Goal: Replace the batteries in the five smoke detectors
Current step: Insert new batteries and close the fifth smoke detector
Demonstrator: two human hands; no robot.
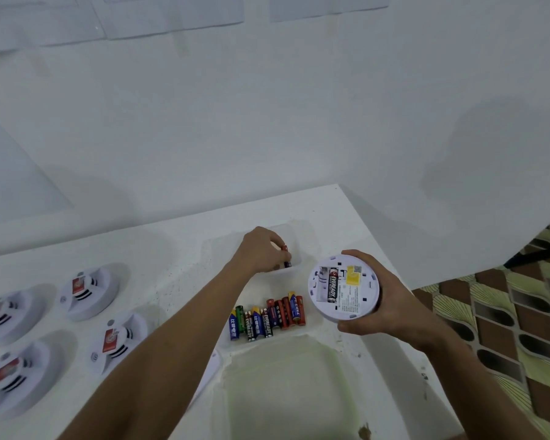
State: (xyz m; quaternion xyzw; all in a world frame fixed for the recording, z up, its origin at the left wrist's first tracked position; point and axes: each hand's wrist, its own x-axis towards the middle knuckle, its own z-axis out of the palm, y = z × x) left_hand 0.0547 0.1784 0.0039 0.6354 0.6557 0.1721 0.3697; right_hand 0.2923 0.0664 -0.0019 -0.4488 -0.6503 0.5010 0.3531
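Note:
My right hand (391, 309) grips a round white smoke detector (343, 287), held back side up above the table's right part. Its open compartment shows one black Eveready battery (332, 285) beside an empty slot. My left hand (261, 250) pinches a small red-tipped battery (286, 257) over a clear plastic tray (302, 239) at the back. A row of several coloured batteries (267, 319) lies in front of that tray. Several more white detectors, such as one (89, 292) and another (118, 341), sit face up at the left.
A clear, greenish empty container (286, 389) stands at the near edge. A flat white cover (211, 373) lies partly under my left forearm. The white table (178, 268) ends at the right, above a patterned floor (505, 319). A white wall rises behind.

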